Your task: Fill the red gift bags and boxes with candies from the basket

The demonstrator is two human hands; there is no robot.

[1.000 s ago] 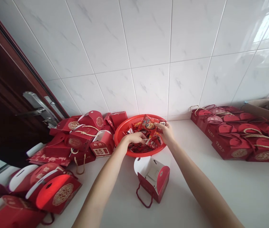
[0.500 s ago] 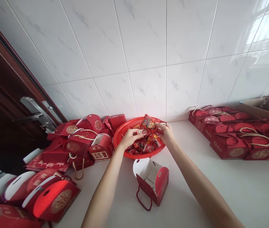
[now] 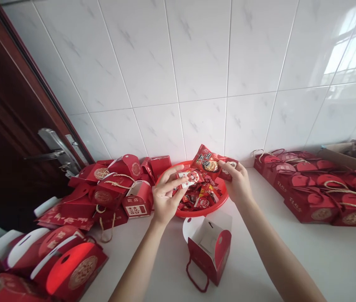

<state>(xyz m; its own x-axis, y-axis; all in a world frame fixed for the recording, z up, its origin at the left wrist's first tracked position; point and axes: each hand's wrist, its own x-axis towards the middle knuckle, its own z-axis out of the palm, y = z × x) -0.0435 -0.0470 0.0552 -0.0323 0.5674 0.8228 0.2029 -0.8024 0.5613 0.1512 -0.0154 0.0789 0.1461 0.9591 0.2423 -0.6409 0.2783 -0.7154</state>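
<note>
My left hand (image 3: 167, 195) pinches a small red and white packet (image 3: 191, 178) over the left part of a red plastic basket (image 3: 186, 213). Between the thumb and fingers of my right hand (image 3: 237, 178) are red snack packets (image 3: 208, 161), raised over the basket's right side. Several red wrapped packets (image 3: 201, 200) lie inside the basket. Just in front of it on the white surface stands an open red box (image 3: 211, 247), its white inside showing and a dark red cord handle hanging at its front left.
Piled red gift boxes (image 3: 107, 188) stand left of the basket, with more open-flapped boxes (image 3: 77, 268) at the front left. Rows of closed red boxes (image 3: 313, 197) and a cardboard carton (image 3: 351, 153) are at the right. A tiled wall (image 3: 201, 54) rises behind; a dark door (image 3: 4, 109) is left.
Both hands have lifted their packets a little higher off the basket's contents, and the left fingers have spread more. The view has shifted slightly, so the scene sits lower and further right.
</note>
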